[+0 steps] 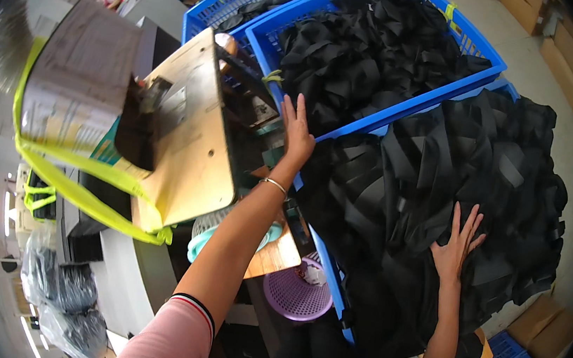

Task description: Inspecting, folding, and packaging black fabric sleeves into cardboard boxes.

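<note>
- A cardboard box (75, 81) bound with a yellow-green strap (73, 186) sits far left, beside the wooden tabletop (195, 147).
- The left hand (297, 129) lies flat, fingers spread, on the near edge of the black fabric pieces (406, 185), seemingly steadying them.
- The right hand (456, 244), spread too, presses the heap's front, apparently holding it from sliding off its blue crate (331, 283).
- A second blue crate (479, 70) behind holds more.

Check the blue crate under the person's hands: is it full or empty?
Full, overfull in fact. Black fabric pieces heap above the blue crate and hide most of its rim. The right hand lies flat on the heap; the left hand at its edge.
</note>
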Demonstrator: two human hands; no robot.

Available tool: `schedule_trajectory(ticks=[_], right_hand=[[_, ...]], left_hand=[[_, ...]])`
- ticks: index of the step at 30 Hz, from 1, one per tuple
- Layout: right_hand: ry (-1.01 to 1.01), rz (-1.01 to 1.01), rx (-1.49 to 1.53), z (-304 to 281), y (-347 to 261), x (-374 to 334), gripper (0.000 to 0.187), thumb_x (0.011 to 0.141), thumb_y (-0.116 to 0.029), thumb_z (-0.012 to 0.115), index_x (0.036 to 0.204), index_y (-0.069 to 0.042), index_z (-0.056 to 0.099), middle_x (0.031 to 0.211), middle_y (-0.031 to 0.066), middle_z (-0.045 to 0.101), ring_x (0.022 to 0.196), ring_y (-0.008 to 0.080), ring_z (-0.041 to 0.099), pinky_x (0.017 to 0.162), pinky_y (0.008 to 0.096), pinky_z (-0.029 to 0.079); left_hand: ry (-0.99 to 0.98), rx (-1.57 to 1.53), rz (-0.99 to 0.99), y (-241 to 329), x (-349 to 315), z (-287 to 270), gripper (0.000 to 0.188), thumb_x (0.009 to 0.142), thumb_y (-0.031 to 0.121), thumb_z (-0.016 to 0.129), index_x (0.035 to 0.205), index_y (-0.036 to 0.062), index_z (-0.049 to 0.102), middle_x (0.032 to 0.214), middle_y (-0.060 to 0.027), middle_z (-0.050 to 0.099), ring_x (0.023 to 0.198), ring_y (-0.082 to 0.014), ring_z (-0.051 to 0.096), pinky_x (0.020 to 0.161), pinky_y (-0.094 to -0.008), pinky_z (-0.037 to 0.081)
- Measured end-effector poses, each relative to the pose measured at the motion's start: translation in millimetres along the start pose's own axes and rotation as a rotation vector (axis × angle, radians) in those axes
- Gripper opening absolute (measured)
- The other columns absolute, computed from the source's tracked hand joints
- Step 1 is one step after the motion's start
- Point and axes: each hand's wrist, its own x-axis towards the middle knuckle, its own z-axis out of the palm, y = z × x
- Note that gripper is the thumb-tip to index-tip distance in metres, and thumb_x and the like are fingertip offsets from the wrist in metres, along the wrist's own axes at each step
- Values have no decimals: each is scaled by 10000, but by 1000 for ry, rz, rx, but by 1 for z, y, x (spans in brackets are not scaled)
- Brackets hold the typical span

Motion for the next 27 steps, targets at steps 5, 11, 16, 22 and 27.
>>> schedule_trajectory(ticks=[5, 11, 16, 22, 27], right_hand=[[-66, 66, -41, -1, 0, 2, 1127, 605, -125, 894, 1566, -208, 311, 1668, 165, 66, 1535, 384, 79, 1168, 680, 137], [-41, 49, -55, 13, 3, 5, 1067, 545, -149, 916, 1489, -110, 420, 1647, 233, 89, 1529, 423, 70, 1181, 670, 98], [-115, -10, -110, 14, 22, -3, 857, 678, -243, 784, 1428, -4, 444, 1631, 274, 121, 1511, 476, 99, 1190, 662, 73], [-150, 138, 22, 75, 80, -66, 1119, 707, -346, 799, 1561, -17, 155, 1632, 265, 118, 1506, 489, 80, 1214, 608, 71], [-186, 140, 117, 127, 107, -79, 1183, 733, -475, 768, 1585, -41, 70, 1635, 256, 115, 1504, 492, 64, 1215, 595, 70]], left_hand=[[-144, 195, -153, -19, 28, 52, 1295, 573, -23, 875, 1602, 157, 110, 1634, -264, 20, 1500, -480, 98, 1214, -464, 241], [-117, 406, 213, -72, 101, 88, 1470, 430, 292, 984, 1610, 229, 110, 1662, -178, 75, 1494, -500, 116, 1149, -634, 248], [-207, 427, 147, -114, 167, 106, 1554, 391, 361, 990, 1612, 297, 30, 1675, -158, -47, 1497, -516, 51, 1034, -777, 278], [-322, 177, 161, -180, 214, 148, 1585, 391, 334, 996, 1601, 343, -28, 1649, -239, -43, 1480, -512, 140, 1176, -544, 301], [-471, 127, 78, -220, 227, 188, 1361, 434, 311, 978, 1576, 249, 238, 1617, -222, 169, 1406, -489, 327, 1129, -479, 381]])
